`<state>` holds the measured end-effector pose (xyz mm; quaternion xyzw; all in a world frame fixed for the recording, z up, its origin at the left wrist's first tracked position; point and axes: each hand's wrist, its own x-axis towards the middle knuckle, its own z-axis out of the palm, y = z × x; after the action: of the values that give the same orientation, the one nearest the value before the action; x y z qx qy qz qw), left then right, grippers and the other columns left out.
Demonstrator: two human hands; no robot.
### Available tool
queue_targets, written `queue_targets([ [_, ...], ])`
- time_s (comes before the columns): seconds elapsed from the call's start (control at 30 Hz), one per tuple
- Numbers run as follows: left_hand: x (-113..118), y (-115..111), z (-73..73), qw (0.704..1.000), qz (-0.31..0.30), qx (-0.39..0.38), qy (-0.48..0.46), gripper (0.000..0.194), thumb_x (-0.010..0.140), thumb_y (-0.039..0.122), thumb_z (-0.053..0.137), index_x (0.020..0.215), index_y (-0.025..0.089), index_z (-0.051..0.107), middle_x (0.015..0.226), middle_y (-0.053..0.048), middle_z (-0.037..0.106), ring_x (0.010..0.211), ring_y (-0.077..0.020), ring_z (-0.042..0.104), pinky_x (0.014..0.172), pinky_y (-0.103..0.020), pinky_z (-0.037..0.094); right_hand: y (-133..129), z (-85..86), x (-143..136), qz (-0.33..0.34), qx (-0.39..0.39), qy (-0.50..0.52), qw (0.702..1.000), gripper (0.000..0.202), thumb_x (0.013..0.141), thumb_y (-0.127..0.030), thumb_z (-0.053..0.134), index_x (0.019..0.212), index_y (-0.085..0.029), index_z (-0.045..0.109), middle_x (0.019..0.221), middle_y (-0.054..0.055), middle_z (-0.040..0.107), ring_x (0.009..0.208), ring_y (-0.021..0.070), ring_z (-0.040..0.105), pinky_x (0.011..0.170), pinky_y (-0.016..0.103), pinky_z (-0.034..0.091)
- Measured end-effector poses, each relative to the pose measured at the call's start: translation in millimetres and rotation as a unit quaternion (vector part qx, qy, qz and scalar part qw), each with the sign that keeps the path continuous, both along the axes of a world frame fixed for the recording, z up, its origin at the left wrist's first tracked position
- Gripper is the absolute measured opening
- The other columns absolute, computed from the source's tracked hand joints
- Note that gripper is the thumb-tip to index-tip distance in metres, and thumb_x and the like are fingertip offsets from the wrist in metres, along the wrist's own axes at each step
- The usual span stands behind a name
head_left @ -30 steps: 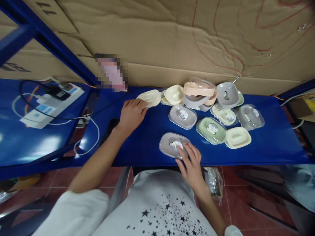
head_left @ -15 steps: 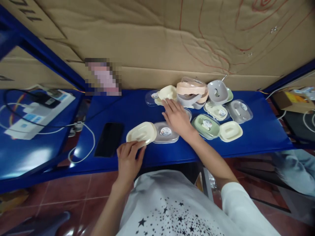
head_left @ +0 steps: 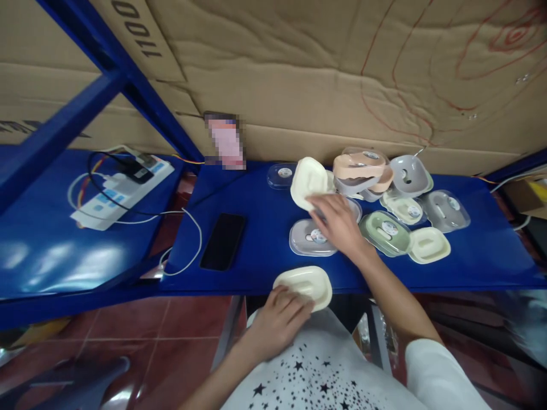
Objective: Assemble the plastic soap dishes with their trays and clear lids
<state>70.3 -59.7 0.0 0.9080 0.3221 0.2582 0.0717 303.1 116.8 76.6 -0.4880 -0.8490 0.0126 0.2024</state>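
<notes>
My left hand (head_left: 280, 322) grips a cream soap dish (head_left: 315, 283) by its near side, just over the front edge of the table. Pinched in my right hand (head_left: 342, 225) is another cream soap dish (head_left: 308, 177), tilted up, with its inside showing. A grey soap dish with a clear lid (head_left: 310, 238) lies between the two hands, left of my right wrist. Behind the right hand's dish, at its left, rests a clear lid (head_left: 280, 175) with a round sticker. My right thumb is partly hidden.
Peach soap dishes (head_left: 361, 165) are stacked at the back. To the right lie a green lidded dish (head_left: 387, 232), a cream dish (head_left: 429, 246) and several grey ones. A black phone (head_left: 223, 242), a white cable and a power strip (head_left: 123, 193) are at the left.
My left hand has drawn its cream dish toward my body, off the grey lidded dish's left side. My right hand has lifted the rear cream dish and tilted it. The view has shifted left.
</notes>
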Motion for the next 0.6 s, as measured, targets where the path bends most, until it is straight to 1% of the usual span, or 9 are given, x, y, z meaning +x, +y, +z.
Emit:
queue_targets([
  [0.07, 8, 10, -6.4, 0.999, -0.021, -0.007, 0.024, 0.035, 0.102, 0.011, 0.061, 0.135, 0.02, 0.068, 0.118, -0.008, 0.078, 0.113, -0.0251, 0.068, 0.115, -0.048, 0.044, -47, -6.1, 20, 0.032, 0.038, 0.072, 0.996, 0.028, 0.109, -0.024, 0.058, 0.136, -0.025, 0.067, 0.132, 0.008, 0.077, 0.127, 0.0282, 0.069, 0.111, 0.048, 0.052],
  [0.1, 11, 17, -8.5, 0.999, -0.026, -0.011, 0.03, 0.035, 0.102, 0.011, 0.06, 0.135, 0.019, 0.068, 0.117, -0.008, 0.077, 0.113, -0.0256, 0.067, 0.115, -0.048, 0.044, -72, -12.1, 31, 0.026, 0.05, 0.091, 0.994, 0.03, 0.108, -0.022, 0.061, 0.137, -0.027, 0.067, 0.129, 0.008, 0.078, 0.127, 0.0289, 0.07, 0.11, 0.049, 0.053],
  [0.23, 17, 46, -8.5, 1.0, -0.001, -0.019, 0.019, 0.034, 0.103, 0.013, 0.063, 0.136, 0.019, 0.067, 0.118, -0.01, 0.075, 0.113, -0.0273, 0.067, 0.109, -0.048, 0.045, -167, -47.8, 67, -0.094, 0.045, 0.078, 0.991, 0.042, 0.102, -0.015, 0.064, 0.138, -0.036, 0.067, 0.121, 0.004, 0.08, 0.125, 0.0324, 0.072, 0.104, 0.055, 0.055],
  [0.3, 17, 56, -5.2, 0.999, 0.024, -0.027, 0.011, 0.033, 0.103, 0.012, 0.062, 0.135, 0.02, 0.067, 0.118, -0.01, 0.075, 0.111, -0.0266, 0.067, 0.106, -0.047, 0.046, -200, -65.3, 79, -0.14, 0.031, 0.063, 0.988, 0.046, 0.101, -0.012, 0.062, 0.139, -0.037, 0.068, 0.124, 0.003, 0.08, 0.125, 0.0328, 0.072, 0.101, 0.056, 0.057],
  [0.33, 16, 60, -3.1, 0.999, 0.035, -0.03, 0.007, 0.032, 0.103, 0.011, 0.061, 0.133, 0.022, 0.068, 0.117, -0.009, 0.076, 0.11, -0.0261, 0.068, 0.107, -0.047, 0.045, -210, -72.4, 85, -0.15, 0.023, 0.059, 0.987, 0.048, 0.1, -0.01, 0.061, 0.14, -0.037, 0.067, 0.126, 0.003, 0.08, 0.126, 0.0324, 0.072, 0.101, 0.056, 0.058],
  [0.37, 15, 62, -0.8, 0.998, 0.048, -0.029, 0.004, 0.031, 0.102, 0.011, 0.062, 0.13, 0.023, 0.069, 0.117, -0.009, 0.076, 0.111, -0.0259, 0.069, 0.11, -0.049, 0.044, -217, -78.0, 89, -0.153, 0.018, 0.059, 0.986, 0.05, 0.1, -0.009, 0.06, 0.141, -0.036, 0.067, 0.129, 0.004, 0.08, 0.127, 0.0319, 0.072, 0.102, 0.056, 0.059],
  [0.43, 11, 63, 3.6, 0.997, 0.08, -0.02, -0.003, 0.025, 0.101, 0.013, 0.065, 0.123, 0.024, 0.071, 0.122, -0.01, 0.075, 0.117, -0.0276, 0.069, 0.119, -0.055, 0.039, -219, -84.3, 98, -0.145, 0.013, 0.067, 0.987, 0.053, 0.099, -0.004, 0.057, 0.143, -0.033, 0.066, 0.133, 0.006, 0.078, 0.133, 0.0309, 0.069, 0.106, 0.055, 0.06],
  [0.5, 4, 60, 7.3, 0.994, 0.107, -0.018, -0.005, 0.02, 0.099, 0.016, 0.07, 0.117, 0.024, 0.071, 0.133, -0.012, 0.072, 0.128, -0.0323, 0.067, 0.124, -0.064, 0.034, -211, -84.0, 104, -0.134, 0.006, 0.071, 0.988, 0.058, 0.099, 0.0, 0.05, 0.146, -0.031, 0.065, 0.142, 0.007, 0.075, 0.145, 0.0306, 0.062, 0.113, 0.057, 0.057],
  [0.6, -12, 53, 9.4, 0.993, 0.115, -0.035, 0.003, 0.021, 0.098, 0.019, 0.073, 0.119, 0.021, 0.069, 0.152, -0.019, 0.059, 0.147, -0.0407, 0.055, 0.126, -0.069, 0.035, -190, -75.8, 103, -0.119, -0.005, 0.066, 0.991, 0.065, 0.1, 0.002, 0.043, 0.153, -0.031, 0.061, 0.159, 0.007, 0.064, 0.158, 0.0307, 0.049, 0.123, 0.063, 0.047],
])
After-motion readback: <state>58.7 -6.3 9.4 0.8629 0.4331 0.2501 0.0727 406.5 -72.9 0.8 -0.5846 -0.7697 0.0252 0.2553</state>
